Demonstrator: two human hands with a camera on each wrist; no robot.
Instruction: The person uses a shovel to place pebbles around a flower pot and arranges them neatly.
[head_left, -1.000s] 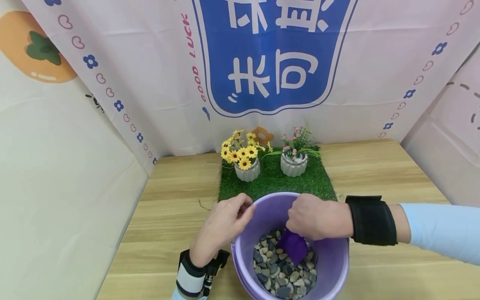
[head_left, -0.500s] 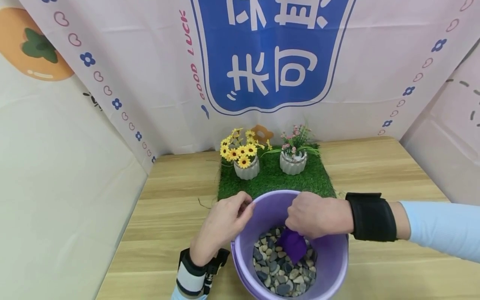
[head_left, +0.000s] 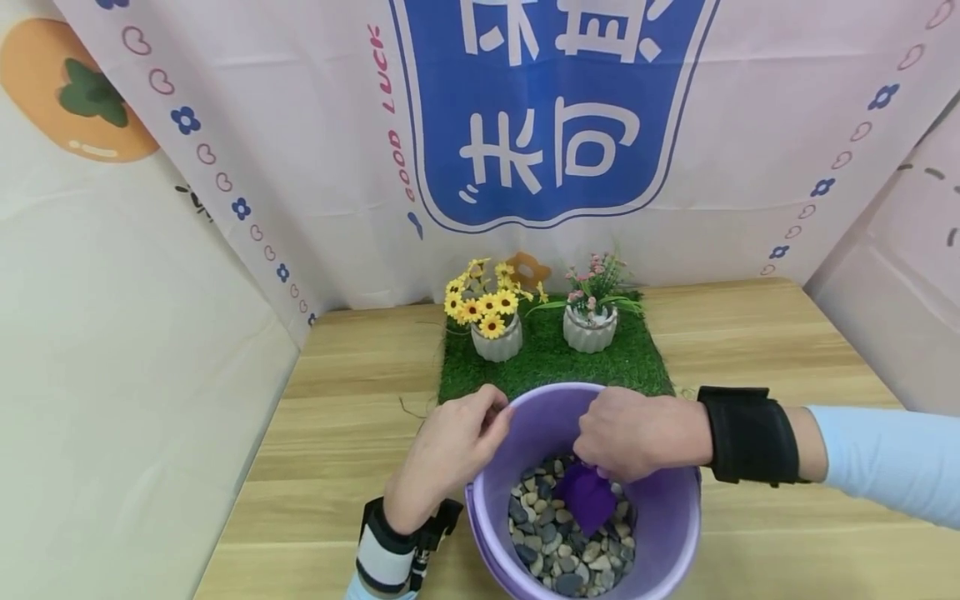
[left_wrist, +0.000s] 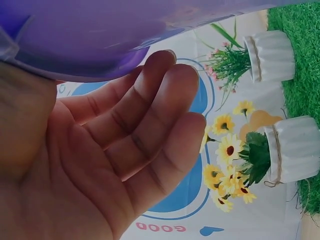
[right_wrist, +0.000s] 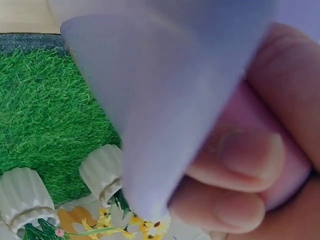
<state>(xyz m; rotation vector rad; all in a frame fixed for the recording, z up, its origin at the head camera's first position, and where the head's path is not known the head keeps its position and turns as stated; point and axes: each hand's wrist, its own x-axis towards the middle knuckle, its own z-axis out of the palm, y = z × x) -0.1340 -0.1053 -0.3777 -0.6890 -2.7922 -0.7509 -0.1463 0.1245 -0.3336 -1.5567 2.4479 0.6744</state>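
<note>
A purple bucket (head_left: pixel 678 542) with pebbles (head_left: pixel 540 533) lying at its bottom stands at the front of the table. My right hand (head_left: pixel 637 433) reaches over the bucket's right side and grips the handle of a dark purple scoop (head_left: pixel 588 498). The scoop's blade points down onto the pebbles. In the right wrist view, fingers curl round the pinkish handle (right_wrist: pixel 287 182), partly behind the pale bucket wall. At the left rim is my left hand (head_left: pixel 438 454), its fingers loosely bent. From the left wrist, those fingers (left_wrist: pixel 150 130) show right beside the bucket's outer wall.
Behind the bucket, a green turf mat (head_left: pixel 540 375) lies on the wooden table (head_left: pixel 345 433). It bears a white pot of yellow flowers (head_left: pixel 497 342) and a white pot of pink flowers (head_left: pixel 590 332). A printed cloth (head_left: pixel 337 192) hangs at the back.
The head view shifts slightly; both hands, the scoop and the bucket keep nearly the same places. The scoop's blade has turned a little.
</note>
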